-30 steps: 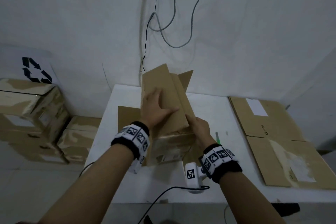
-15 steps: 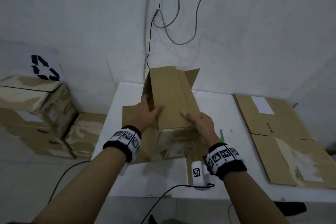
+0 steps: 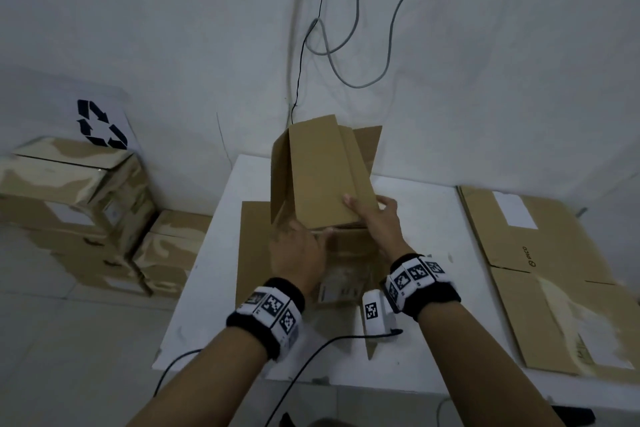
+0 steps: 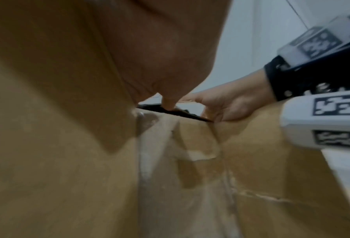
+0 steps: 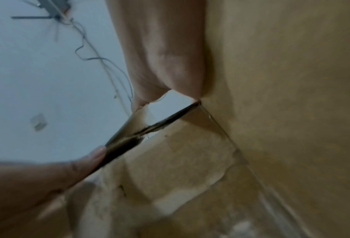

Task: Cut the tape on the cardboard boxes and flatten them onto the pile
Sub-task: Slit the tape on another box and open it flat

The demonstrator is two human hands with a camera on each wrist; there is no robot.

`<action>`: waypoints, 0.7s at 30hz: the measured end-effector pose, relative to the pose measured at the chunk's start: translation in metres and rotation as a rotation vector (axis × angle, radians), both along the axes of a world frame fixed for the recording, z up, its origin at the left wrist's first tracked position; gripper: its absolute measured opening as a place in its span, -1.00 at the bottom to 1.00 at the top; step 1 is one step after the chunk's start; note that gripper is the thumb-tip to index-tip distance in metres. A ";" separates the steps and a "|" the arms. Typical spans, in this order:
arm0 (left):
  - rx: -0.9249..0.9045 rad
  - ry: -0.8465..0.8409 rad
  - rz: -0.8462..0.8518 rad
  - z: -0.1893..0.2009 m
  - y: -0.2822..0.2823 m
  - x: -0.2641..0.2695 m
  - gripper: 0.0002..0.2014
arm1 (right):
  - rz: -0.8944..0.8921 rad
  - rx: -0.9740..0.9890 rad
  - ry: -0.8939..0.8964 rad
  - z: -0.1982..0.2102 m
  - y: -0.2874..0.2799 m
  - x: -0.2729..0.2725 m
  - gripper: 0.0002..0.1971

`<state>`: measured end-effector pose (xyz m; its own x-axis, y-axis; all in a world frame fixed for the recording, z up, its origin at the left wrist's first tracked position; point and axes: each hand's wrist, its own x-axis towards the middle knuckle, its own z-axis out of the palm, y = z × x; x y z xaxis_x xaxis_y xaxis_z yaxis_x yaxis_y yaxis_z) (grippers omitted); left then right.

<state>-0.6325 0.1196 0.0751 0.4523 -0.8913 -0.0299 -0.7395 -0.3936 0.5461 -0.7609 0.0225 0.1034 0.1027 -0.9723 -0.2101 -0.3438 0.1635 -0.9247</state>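
While both wrists reach over the near edge of the tabletop (image 3: 194, 288), the scene reads near to far:

Left hand (image 3: 298, 253): it lies on the near face of the cardboard box (image 3: 322, 177), fingers over the upper edge; how tightly they curl cannot be told.

Right hand (image 3: 377, 218): its fingers (image 3: 353, 201) rest straight on the raised flap, thumb toward the box's right side.

Box: partly opened, it stands mid-tabletop on a flat cardboard sheet (image 3: 252, 253), between and under both hands, flaps up; glossy tape (image 4: 147, 161) runs down its near face.

Pile: flattened boxes (image 3: 554, 270) lie to the right, well apart.

Far left: taped boxes (image 3: 69, 191) are stacked by the wall.
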 end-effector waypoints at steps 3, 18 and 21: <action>0.029 0.019 -0.141 0.001 -0.014 0.028 -0.42 | 0.106 -0.109 0.080 0.002 -0.006 0.000 0.00; 0.073 0.041 -0.066 -0.006 -0.041 0.071 -0.42 | 0.408 -0.362 0.563 -0.013 -0.038 -0.009 -0.37; 0.079 0.036 -0.104 -0.008 -0.049 0.074 -0.38 | 0.402 -0.347 0.591 -0.016 -0.048 -0.007 -0.37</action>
